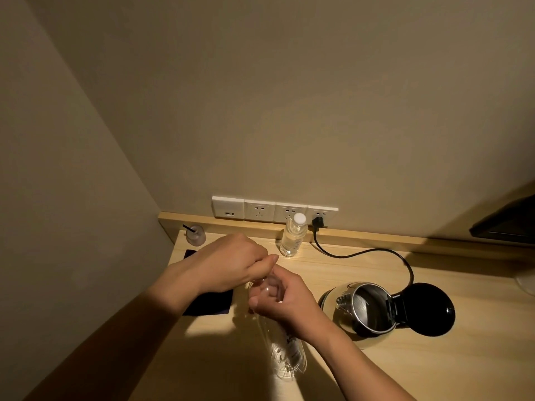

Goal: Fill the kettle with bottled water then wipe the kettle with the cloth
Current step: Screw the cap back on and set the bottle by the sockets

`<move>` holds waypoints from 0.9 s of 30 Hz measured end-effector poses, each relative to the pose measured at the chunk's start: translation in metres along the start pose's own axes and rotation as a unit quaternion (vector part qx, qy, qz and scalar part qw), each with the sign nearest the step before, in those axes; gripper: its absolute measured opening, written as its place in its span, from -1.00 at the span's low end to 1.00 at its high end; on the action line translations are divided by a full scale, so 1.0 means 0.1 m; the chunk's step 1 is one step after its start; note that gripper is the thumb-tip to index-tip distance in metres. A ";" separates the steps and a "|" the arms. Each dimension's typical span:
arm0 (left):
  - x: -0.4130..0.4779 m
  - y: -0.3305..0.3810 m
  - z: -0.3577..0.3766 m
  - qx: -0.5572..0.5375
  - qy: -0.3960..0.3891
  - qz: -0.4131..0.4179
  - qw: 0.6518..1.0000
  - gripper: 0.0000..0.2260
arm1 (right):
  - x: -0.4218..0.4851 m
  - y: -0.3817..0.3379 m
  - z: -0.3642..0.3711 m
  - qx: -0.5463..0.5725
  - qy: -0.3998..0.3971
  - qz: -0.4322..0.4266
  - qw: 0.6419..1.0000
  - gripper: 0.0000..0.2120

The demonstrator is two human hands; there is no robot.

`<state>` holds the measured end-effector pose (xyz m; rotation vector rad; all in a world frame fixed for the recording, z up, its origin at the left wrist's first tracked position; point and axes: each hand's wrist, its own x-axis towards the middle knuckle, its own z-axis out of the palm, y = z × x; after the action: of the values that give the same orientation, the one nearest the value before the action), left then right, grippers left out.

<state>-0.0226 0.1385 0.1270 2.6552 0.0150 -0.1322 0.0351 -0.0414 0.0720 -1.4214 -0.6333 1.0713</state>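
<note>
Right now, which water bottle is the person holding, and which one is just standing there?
The bottle near the front edge is the one held: the right hand grips its neck and the left hand is at its top. The capped bottle by the wall sockets stands untouched.

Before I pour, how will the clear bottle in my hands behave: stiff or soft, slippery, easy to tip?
The held bottle looks thin and clear, so it will probably dent when squeezed. The right hand grips near the neck while the left hand works at the top; the body hangs low, so it may swing. Its smooth wall may be somewhat slippery.
</note>
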 end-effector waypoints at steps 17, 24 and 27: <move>-0.40 -0.54 1.04 -0.562 -0.013 -0.176 0.808 -0.37 | 0.33 -0.05 -0.12 -0.072 0.120 -0.057 0.989 -0.62; -0.03 -0.34 1.21 -0.530 0.079 -0.212 0.817 -0.44 | 0.54 -0.15 -0.31 -0.140 0.099 -0.038 0.984 -0.51; 0.15 -0.43 1.25 -0.498 0.107 -0.230 0.829 -0.49 | 0.64 -0.32 -0.48 -0.227 0.086 -0.041 0.969 -0.42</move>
<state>-0.0209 0.1185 -0.0043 1.5524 0.6238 0.0250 0.1115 -0.0029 0.0818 -1.8420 -0.8390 0.7521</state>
